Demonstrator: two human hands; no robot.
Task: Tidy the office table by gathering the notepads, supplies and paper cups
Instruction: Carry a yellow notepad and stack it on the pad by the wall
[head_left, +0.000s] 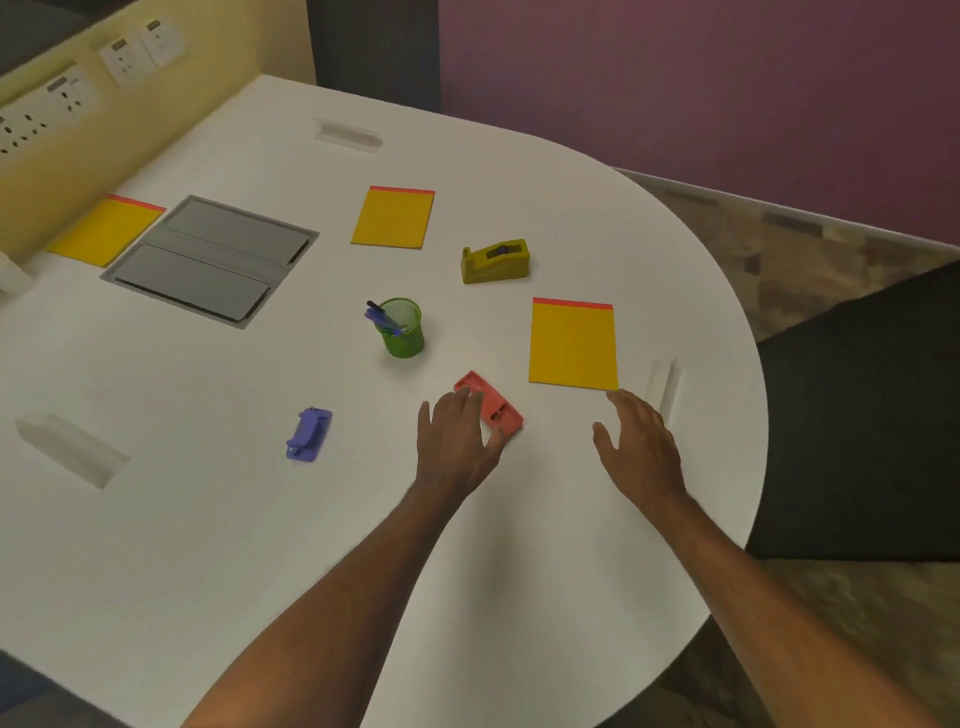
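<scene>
My left hand (457, 441) lies over the near end of a red stapler (496, 405) on the white table (208, 545), fingers spread and touching it. Just below the corner of a yellow notepad (573, 345), my right hand (636, 441) hovers with relaxed fingers and holds nothing. Two more yellow notepads lie farther back, one at the centre (393, 217) and one at the far left (106, 231). A green mesh pen cup (402, 330) holding blue pens stands mid-table. An olive tape dispenser (496, 261) sits behind it. A purple hole punch (309, 435) lies to the left.
A grey cable hatch (210, 260) is set into the table at the left. Wall sockets (124, 60) line the yellow partition behind it. Clear name-card holders stand at the back (347, 135), right edge (662, 384) and near left (70, 449). A dark chair (857, 426) is at the right.
</scene>
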